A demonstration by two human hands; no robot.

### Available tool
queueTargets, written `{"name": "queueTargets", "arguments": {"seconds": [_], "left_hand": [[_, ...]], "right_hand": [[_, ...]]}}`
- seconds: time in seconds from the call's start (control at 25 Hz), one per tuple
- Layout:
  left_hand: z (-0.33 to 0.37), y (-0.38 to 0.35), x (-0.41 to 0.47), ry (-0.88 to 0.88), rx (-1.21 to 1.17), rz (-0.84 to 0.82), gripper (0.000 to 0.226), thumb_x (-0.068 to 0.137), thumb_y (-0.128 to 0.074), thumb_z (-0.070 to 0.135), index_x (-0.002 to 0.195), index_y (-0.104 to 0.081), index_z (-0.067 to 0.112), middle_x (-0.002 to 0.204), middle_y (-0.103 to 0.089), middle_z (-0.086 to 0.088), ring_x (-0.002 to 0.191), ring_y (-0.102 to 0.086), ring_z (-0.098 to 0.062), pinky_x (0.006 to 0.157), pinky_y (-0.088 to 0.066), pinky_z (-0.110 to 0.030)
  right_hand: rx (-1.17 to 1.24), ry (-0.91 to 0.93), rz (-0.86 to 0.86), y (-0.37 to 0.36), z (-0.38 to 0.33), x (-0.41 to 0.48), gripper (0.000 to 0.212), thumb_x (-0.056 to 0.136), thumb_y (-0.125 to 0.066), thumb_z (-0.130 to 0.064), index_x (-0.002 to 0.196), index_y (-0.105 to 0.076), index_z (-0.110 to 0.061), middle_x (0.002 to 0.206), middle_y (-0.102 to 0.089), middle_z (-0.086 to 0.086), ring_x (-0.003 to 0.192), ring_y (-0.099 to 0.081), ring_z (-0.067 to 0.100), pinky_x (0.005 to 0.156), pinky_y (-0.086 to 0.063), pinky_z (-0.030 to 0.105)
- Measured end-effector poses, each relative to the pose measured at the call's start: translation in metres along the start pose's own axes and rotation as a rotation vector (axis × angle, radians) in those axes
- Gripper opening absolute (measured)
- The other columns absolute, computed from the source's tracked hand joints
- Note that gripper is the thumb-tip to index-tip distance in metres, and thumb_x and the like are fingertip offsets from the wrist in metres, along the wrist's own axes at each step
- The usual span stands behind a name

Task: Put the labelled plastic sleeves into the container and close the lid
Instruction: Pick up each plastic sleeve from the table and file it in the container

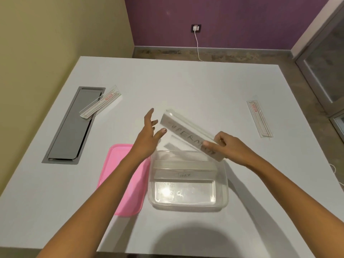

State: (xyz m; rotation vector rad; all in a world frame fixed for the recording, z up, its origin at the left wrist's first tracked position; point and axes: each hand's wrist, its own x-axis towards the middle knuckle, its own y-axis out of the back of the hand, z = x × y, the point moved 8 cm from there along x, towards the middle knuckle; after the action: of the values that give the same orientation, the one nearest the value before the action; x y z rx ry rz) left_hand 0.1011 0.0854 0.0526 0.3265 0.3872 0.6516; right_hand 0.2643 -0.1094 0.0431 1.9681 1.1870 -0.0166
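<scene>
A long clear plastic sleeve with a white label strip [188, 135], handwritten in blurred capitals, is up in the air, tilted, its lower end over the far right corner of the clear container [223, 194]. The right hand [226, 146] pinches that lower end, thumb on the label face. The left hand [149, 135] is open, fingers spread, just beside the sleeve's upper end; whether the thumb touches it is hard to say. Inside the container, a second labelled sleeve [184, 173] lies across the far half. The pink lid [123, 190] rests flat on the table just left of the container, partly under the left forearm. Farther out, a red-labelled sleeve [101, 102] lies half across the grey cable hatch [68, 131] at far left, and another one [259, 118] sits well apart at far right. The table [186, 81] is plain white. Beyond it: a yellow wall, a purple wall with a socket and plugged-in white charger [196, 28], its cable trailing to the stone floor.
</scene>
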Motion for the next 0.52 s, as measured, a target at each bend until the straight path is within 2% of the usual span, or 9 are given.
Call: {"name": "queueTargets", "arguments": {"seconds": [0.08, 0.12, 0.24, 0.32, 0.4, 0.52], "left_hand": [[0.004, 0.003, -0.01, -0.051, -0.035, 0.05, 0.055, 0.095, -0.051, 0.024, 0.143, -0.024, 0.032, 0.122, -0.057, -0.001, 0.112, -0.058, -0.019, 0.079, -0.047, -0.013], [0.003, 0.006, -0.016, -0.052, -0.075, 0.092, 0.046, 0.095, -0.052, 0.02, 0.137, -0.037, 0.028, 0.108, -0.062, 0.002, 0.103, -0.063, -0.021, 0.072, -0.052, -0.013], [-0.001, 0.011, -0.033, -0.003, -0.206, 0.16, 0.029, 0.091, -0.056, 0.008, 0.117, -0.058, 0.019, 0.079, -0.065, 0.0, 0.084, -0.07, -0.025, 0.073, -0.06, -0.03], [-0.006, 0.011, -0.044, 0.04, -0.265, 0.213, 0.025, 0.089, -0.058, 0.006, 0.111, -0.062, 0.017, 0.075, -0.067, -0.003, 0.082, -0.072, -0.022, 0.075, -0.06, -0.037], [-0.01, 0.009, -0.056, 0.08, -0.328, 0.275, 0.023, 0.088, -0.059, 0.006, 0.108, -0.063, 0.016, 0.079, -0.069, -0.008, 0.08, -0.072, -0.022, 0.074, -0.059, -0.038], [-0.014, 0.004, -0.074, 0.093, -0.376, 0.289, 0.023, 0.088, -0.061, 0.009, 0.107, -0.058, 0.021, 0.084, -0.072, -0.01, 0.078, -0.072, -0.021, 0.068, -0.058, -0.029]], "right_hand": [[-0.043, 0.023, -0.052, -0.008, -0.003, -0.011, 0.06, 0.057, -0.051, -0.088, 0.069, -0.041, -0.03, 0.07, -0.05, -0.006, 0.061, -0.043, 0.011, 0.056, -0.032, 0.027], [-0.037, 0.031, -0.066, -0.011, -0.003, -0.016, 0.058, 0.058, -0.052, -0.086, 0.068, -0.041, -0.03, 0.069, -0.049, -0.007, 0.06, -0.042, 0.011, 0.056, -0.031, 0.026], [0.0, 0.062, -0.094, -0.016, -0.005, -0.028, 0.05, 0.063, -0.056, -0.078, 0.076, -0.051, -0.029, 0.073, -0.056, -0.009, 0.063, -0.049, 0.008, 0.058, -0.035, 0.022], [-0.012, 0.106, -0.124, -0.021, -0.01, -0.035, 0.052, 0.064, -0.06, -0.073, 0.094, -0.062, -0.03, 0.09, -0.064, -0.013, 0.076, -0.059, 0.002, 0.065, -0.044, 0.02], [-0.063, 0.145, -0.154, -0.03, -0.016, -0.04, 0.054, 0.07, -0.067, -0.064, 0.111, -0.062, -0.029, 0.104, -0.064, -0.014, 0.092, -0.059, 0.004, 0.073, -0.048, 0.022], [-0.02, 0.162, -0.215, -0.044, -0.019, -0.046, 0.039, 0.072, -0.074, -0.051, 0.106, -0.061, -0.038, 0.104, -0.064, -0.017, 0.092, -0.059, -0.001, 0.066, -0.046, 0.009]]}}
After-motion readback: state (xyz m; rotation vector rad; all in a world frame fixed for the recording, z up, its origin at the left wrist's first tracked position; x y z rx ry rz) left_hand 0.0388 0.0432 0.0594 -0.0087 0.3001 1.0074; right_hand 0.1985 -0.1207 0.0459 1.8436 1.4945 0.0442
